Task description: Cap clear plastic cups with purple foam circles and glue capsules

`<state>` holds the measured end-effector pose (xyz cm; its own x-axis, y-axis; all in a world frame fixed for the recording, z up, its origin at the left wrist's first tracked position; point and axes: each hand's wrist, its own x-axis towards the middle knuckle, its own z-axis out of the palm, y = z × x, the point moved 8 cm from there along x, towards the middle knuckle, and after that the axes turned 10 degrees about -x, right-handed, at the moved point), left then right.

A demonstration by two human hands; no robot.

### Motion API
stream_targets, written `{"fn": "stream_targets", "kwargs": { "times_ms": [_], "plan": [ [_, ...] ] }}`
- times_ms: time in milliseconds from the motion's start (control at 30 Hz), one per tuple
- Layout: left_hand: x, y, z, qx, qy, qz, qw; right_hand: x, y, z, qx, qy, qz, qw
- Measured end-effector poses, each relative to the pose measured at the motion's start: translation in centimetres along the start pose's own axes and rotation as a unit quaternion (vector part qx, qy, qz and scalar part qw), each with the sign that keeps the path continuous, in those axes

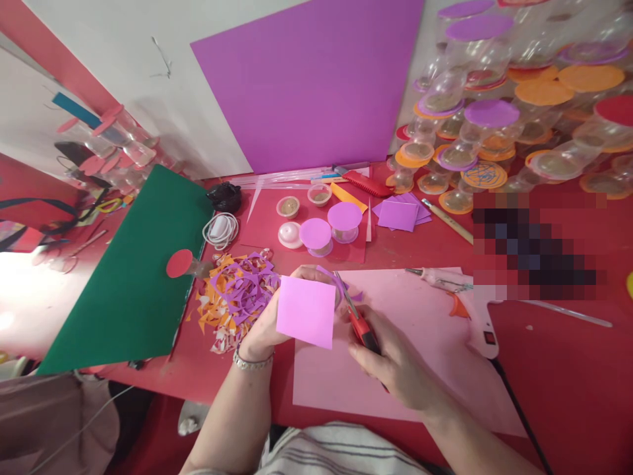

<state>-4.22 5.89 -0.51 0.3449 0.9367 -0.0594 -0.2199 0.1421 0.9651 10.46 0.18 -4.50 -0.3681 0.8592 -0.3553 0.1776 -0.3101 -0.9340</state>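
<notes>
partly done: round purple lids point(315, 232) top two cups point(320, 251); left hand point(264, 328) holds an uncut square point(305, 312), right hand point(398, 366) probably scissors point(363, 330).

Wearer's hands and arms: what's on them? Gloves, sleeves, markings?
No gloves. Left hand: pale beaded or linked bracelet at the wrist. Right hand: nothing visible at the wrist. Both forearms show no sleeves, cables or clear markings. Off-white garment with dark stripes at the lap.

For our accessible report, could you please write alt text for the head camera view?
The left hand holds a pink paper square beside a red-and-black cutting tool in the right hand, above a red table with paper scraps and disc-topped clear containers.
</notes>
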Motion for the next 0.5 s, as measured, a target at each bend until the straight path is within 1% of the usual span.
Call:
{"fn": "stream_targets", "kwargs": {
  "times_ms": [200,300,367,400,500],
  "plan": [
    [0.2,0.7,-0.4,0.068,0.005,0.047,0.997,-0.2,0.1,0.0,-0.007,-0.003,0.002,1.0],
    [0.6,1.1,0.0,0.077,-0.016,0.063,0.995,-0.1,0.1,0.1,-0.004,-0.008,0.004,1.0],
    [0.8,1.2,0.3,0.086,-0.03,0.054,0.994,-0.1,0.0,0.1,-0.003,-0.006,0.001,1.0],
    [0.8,1.1,0.3,0.091,-0.027,0.047,0.994,-0.1,-0.1,0.1,-0.003,-0.006,0.0,1.0],
    [0.6,0.7,-0.5,0.086,0.007,0.025,0.996,-0.2,-0.1,0.1,0.003,-0.007,-0.006,1.0]
  ]
}}
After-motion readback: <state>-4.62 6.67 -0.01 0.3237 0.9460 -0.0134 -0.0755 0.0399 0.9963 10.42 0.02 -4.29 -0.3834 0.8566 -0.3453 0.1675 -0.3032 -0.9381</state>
